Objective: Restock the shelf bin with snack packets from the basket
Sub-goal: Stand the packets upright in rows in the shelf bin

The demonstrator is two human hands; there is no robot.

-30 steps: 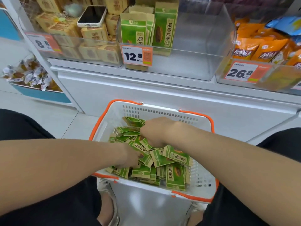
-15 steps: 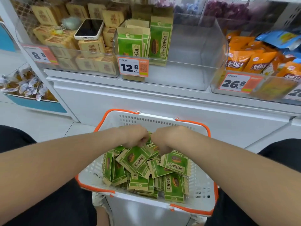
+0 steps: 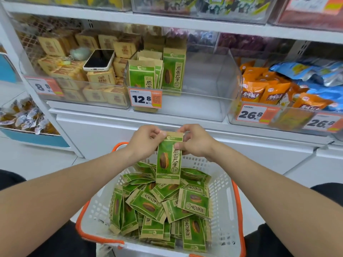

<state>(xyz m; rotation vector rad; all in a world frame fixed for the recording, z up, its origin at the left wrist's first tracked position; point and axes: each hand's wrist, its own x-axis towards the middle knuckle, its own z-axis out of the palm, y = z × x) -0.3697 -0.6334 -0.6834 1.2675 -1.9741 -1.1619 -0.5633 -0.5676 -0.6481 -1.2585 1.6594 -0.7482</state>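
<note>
A green-and-tan paper snack packet [image 3: 168, 160] hangs upright over the white plastic basket with orange rim [image 3: 225, 201]. The left hand [image 3: 146, 140] and right hand [image 3: 195, 142] pinch its top with curled fingers. Loose packets [image 3: 154, 204] lie heaped below. Ahead, the clear plastic shelf bin [image 3: 194, 106] holds standing packets [image 3: 142, 75] at its left, their bases hidden by an orange price tag [image 3: 145, 98]. A white-cased phone [image 3: 99, 60] lies on tan boxes [image 3: 101, 78] beside it.
</note>
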